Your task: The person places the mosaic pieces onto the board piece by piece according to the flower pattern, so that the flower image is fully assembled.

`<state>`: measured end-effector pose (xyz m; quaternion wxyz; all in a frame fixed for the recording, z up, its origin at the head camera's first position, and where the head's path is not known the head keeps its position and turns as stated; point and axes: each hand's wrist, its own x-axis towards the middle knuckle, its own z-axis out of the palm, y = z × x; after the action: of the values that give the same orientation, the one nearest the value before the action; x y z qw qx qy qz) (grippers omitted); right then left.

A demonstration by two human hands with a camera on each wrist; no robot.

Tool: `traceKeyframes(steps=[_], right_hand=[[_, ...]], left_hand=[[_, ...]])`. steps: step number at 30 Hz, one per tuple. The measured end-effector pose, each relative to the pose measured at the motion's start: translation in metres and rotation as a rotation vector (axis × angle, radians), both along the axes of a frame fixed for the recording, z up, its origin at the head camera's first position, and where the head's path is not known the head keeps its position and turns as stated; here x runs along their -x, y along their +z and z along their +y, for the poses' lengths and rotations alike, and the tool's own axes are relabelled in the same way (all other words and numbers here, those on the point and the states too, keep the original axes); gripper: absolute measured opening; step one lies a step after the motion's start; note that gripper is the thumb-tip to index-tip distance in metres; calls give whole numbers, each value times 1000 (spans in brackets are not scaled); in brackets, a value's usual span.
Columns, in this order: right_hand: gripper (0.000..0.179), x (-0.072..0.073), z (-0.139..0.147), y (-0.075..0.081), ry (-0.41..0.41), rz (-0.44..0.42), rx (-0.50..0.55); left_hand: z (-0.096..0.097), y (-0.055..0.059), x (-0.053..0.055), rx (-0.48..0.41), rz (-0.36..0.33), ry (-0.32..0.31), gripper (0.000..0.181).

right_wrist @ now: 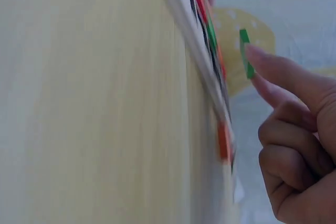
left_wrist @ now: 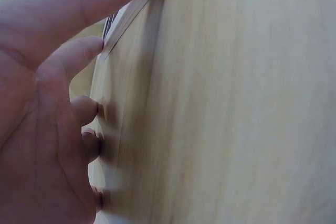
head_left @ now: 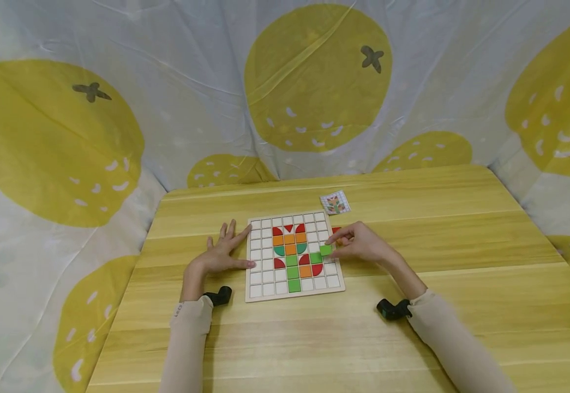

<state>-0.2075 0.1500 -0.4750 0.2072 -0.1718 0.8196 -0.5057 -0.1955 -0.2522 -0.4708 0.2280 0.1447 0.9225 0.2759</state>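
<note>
A gridded mosaic board lies on the table, with red, orange and green tiles forming a flower in its cells. Between thumb and index finger my right hand pinches a light green square tile, near the board's right side. The right wrist view shows that green tile raised off the board, its edge toward the camera. My left hand has its fingers spread, with the thumb and index fingertips on the board's left edge. In the left wrist view its thumb reaches to the wooden rim.
Beyond the board's far right corner lies a small pattern card with a similar flower. A red piece sits by the board's right edge, partly behind the right hand. A lemon-print curtain hangs behind the wooden table.
</note>
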Motion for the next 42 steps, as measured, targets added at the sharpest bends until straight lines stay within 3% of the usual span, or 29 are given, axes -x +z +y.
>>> traceKeyframes(steps=[7,17,23,29,42], right_hand=[[23,-7,-63,6,9,24,5],[20,-16,-126,-1,14,101,-56],[24,-16,-137,-5,-27,101,-71],[22,-15,-137,-7,3,97,-27],[20,-17,-143,-9,8,103,-74]], left_hand=[[0,0,0,7,2,3,104],[3,3,1,19,3,0,102],[3,1,1,16,2,0,102],[2,1,1,14,8,4,103],[1,0,0,6,5,4,103]])
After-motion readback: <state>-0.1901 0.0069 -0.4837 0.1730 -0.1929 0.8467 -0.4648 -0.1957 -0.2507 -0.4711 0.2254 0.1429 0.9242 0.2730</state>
